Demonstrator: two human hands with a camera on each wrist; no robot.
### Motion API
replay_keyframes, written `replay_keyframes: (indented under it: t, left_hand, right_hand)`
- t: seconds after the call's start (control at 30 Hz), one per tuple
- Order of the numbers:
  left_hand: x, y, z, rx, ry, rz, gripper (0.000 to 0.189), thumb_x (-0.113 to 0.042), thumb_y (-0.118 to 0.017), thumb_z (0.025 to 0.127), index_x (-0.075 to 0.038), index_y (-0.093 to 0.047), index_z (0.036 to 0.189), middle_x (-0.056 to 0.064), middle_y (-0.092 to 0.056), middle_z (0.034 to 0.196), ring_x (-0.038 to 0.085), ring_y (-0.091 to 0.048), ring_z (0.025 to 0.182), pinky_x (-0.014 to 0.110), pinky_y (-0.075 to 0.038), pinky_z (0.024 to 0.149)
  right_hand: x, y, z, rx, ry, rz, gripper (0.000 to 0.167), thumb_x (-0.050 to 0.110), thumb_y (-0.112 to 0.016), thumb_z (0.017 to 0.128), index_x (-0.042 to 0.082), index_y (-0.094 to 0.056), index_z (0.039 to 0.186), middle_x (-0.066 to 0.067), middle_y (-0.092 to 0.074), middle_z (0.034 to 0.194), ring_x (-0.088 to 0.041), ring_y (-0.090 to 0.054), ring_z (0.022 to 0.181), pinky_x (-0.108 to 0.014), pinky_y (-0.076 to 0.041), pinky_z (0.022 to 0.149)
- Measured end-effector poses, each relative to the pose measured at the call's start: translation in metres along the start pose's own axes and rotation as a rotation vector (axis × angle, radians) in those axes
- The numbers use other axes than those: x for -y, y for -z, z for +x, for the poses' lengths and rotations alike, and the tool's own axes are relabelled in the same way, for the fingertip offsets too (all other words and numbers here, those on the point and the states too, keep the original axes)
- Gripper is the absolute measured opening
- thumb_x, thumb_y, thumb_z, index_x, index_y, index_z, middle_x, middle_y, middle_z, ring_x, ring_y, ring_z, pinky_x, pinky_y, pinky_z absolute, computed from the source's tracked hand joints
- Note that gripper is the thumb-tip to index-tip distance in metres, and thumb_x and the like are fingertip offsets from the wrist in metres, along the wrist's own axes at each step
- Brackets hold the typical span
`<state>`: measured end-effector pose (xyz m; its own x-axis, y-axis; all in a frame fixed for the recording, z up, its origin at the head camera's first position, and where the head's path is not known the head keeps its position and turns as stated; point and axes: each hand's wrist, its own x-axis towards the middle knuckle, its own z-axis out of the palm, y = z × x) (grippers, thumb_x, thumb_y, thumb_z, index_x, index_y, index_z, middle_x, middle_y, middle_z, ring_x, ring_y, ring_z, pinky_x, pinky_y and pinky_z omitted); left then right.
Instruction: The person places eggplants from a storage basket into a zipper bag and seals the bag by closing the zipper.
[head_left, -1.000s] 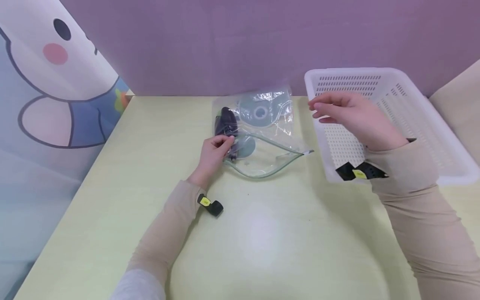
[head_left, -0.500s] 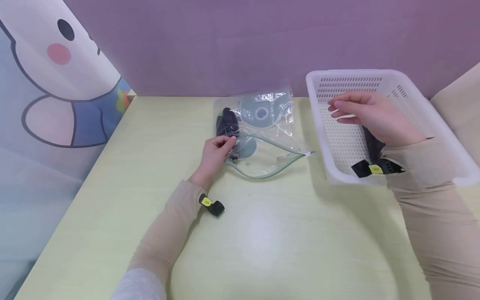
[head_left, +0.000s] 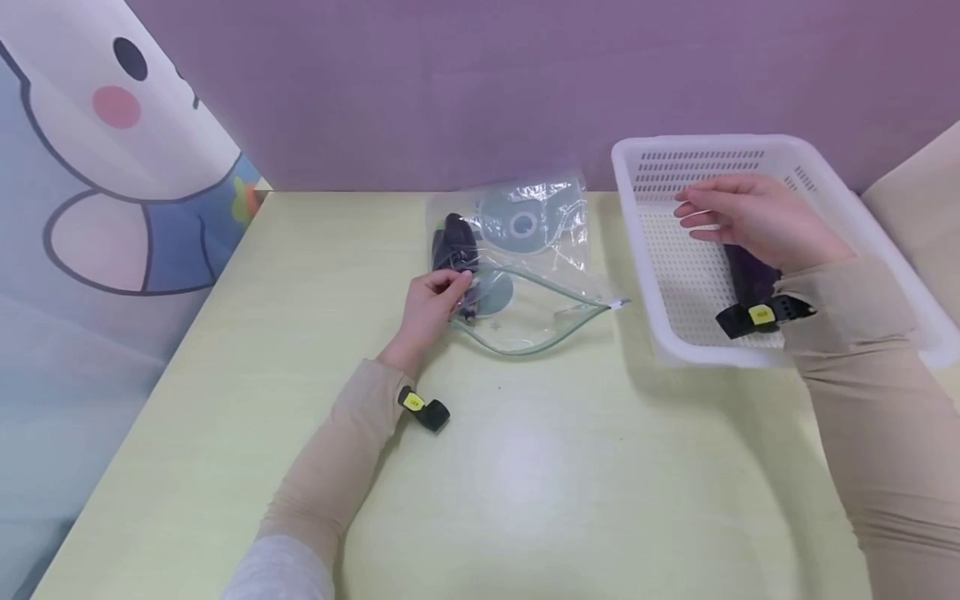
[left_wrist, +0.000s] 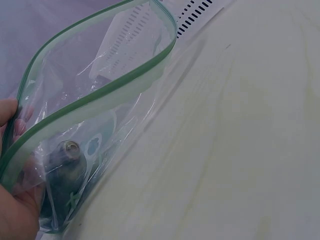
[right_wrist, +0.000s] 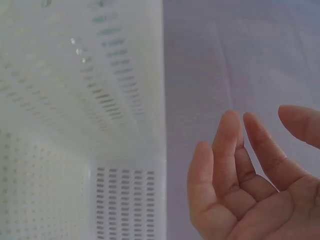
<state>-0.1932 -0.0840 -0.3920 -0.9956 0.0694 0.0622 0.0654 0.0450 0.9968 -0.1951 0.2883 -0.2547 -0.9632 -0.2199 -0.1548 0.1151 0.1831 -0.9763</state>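
My left hand point(head_left: 432, 310) pinches the left edge of a clear zip bag point(head_left: 555, 329) with a green seal, its mouth spread open. Inside the bag, at its left side, lie dark purple, eggplant-like things point(head_left: 456, 242); the left wrist view shows the rounded end of one dark piece point(left_wrist: 65, 172) through the plastic. My right hand point(head_left: 761, 218) hovers over the white basket point(head_left: 637, 242), fingers loosely bent, with nothing held. A dark purple, long object point(head_left: 746, 275) lies in the basket below it, partly hidden by that hand and wrist.
The slotted basket stands at the right of the pale table point(head_left: 525, 467), against a purple cloth backdrop point(head_left: 450, 92). A cartoon-printed curtain point(head_left: 97, 208) hangs at the left. Black straps with yellow labels sit on both wrists.
My right hand has moved right, from the basket's left rim to over its inside, and the dark object below has come into view. The left hand stays on the bag.
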Motion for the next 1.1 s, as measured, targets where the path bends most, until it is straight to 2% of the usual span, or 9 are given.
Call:
replay_keyframes:
  t: [0.17, 0.3, 0.43, 0.63, 0.83, 0.9, 0.97, 1.1]
  left_hand:
    - [0.000, 0.001, 0.000, -0.009, 0.003, 0.002, 0.026, -0.015, -0.061, 0.093, 0.011, -0.062, 0.088, -0.007, -0.045, 0.054, 0.008, -0.040, 0.055, 0.019, -0.034, 0.054]
    - [0.001, 0.001, 0.000, -0.010, 0.014, 0.005, 0.023, -0.016, -0.062, 0.092, 0.006, -0.064, 0.084, -0.006, -0.045, 0.055, 0.008, -0.040, 0.055, 0.020, -0.034, 0.054]
    - [0.001, 0.000, 0.000, -0.001, 0.016, 0.006, 0.022, -0.016, -0.061, 0.092, 0.004, -0.064, 0.083, -0.006, -0.046, 0.055, 0.009, -0.041, 0.056, 0.020, -0.035, 0.055]
    - [0.001, -0.002, 0.000, 0.001, 0.022, 0.025, 0.028, -0.017, -0.061, 0.093, 0.011, -0.063, 0.091, -0.007, -0.046, 0.056, 0.008, -0.041, 0.057, 0.019, -0.035, 0.056]
    - [0.000, -0.002, -0.001, 0.005, 0.041, 0.035, 0.027, -0.018, -0.061, 0.093, 0.009, -0.064, 0.090, -0.007, -0.046, 0.056, 0.008, -0.042, 0.059, 0.019, -0.036, 0.057]
    - [0.000, -0.001, -0.001, 0.007, 0.043, 0.028, 0.025, -0.018, -0.061, 0.093, 0.006, -0.064, 0.087, -0.006, -0.046, 0.056, 0.009, -0.041, 0.058, 0.020, -0.036, 0.056]
    - [0.000, 0.001, -0.002, 0.008, 0.040, 0.022, 0.023, -0.019, -0.061, 0.093, 0.003, -0.064, 0.084, -0.006, -0.046, 0.056, 0.009, -0.041, 0.057, 0.020, -0.035, 0.056]
    - [0.001, 0.004, -0.001, 0.012, 0.021, 0.027, 0.025, -0.019, -0.061, 0.093, 0.003, -0.062, 0.081, -0.006, -0.045, 0.055, 0.009, -0.040, 0.057, 0.020, -0.035, 0.055]
  right_hand:
    - [-0.009, 0.008, 0.009, 0.030, -0.072, 0.181, 0.014, 0.013, -0.057, 0.094, 0.016, -0.070, 0.092, 0.002, -0.070, 0.087, -0.008, -0.066, 0.079, -0.020, -0.054, 0.070]
    - [-0.015, 0.014, 0.012, 0.027, -0.096, 0.186, 0.014, 0.017, -0.057, 0.094, 0.017, -0.070, 0.091, 0.003, -0.069, 0.087, -0.007, -0.066, 0.079, -0.020, -0.054, 0.070]
    - [-0.019, 0.022, 0.012, 0.014, -0.098, 0.140, 0.016, 0.018, -0.055, 0.095, 0.020, -0.070, 0.091, 0.005, -0.069, 0.086, -0.005, -0.065, 0.079, -0.019, -0.053, 0.070]
    - [-0.027, 0.038, 0.010, -0.016, -0.144, -0.051, 0.020, 0.021, -0.048, 0.099, 0.029, -0.064, 0.089, 0.016, -0.065, 0.086, 0.002, -0.062, 0.080, -0.016, -0.051, 0.072]
    - [-0.037, 0.052, 0.006, -0.069, -0.188, -0.250, 0.020, 0.026, -0.048, 0.099, 0.034, -0.060, 0.084, 0.022, -0.061, 0.081, 0.005, -0.059, 0.077, -0.014, -0.050, 0.071]
    - [-0.039, 0.053, 0.005, -0.106, -0.201, -0.322, 0.015, 0.027, -0.050, 0.097, 0.029, -0.060, 0.087, 0.023, -0.059, 0.078, 0.005, -0.058, 0.075, -0.013, -0.049, 0.069]
    - [-0.041, 0.054, 0.006, -0.147, -0.206, -0.415, 0.015, 0.028, -0.051, 0.096, 0.018, -0.061, 0.099, 0.025, -0.057, 0.076, 0.006, -0.056, 0.072, -0.012, -0.048, 0.067]
    - [-0.043, 0.053, 0.007, -0.252, -0.180, -0.650, 0.043, 0.028, -0.057, 0.093, -0.009, -0.055, 0.114, 0.019, -0.057, 0.072, 0.002, -0.052, 0.066, -0.016, -0.046, 0.059]
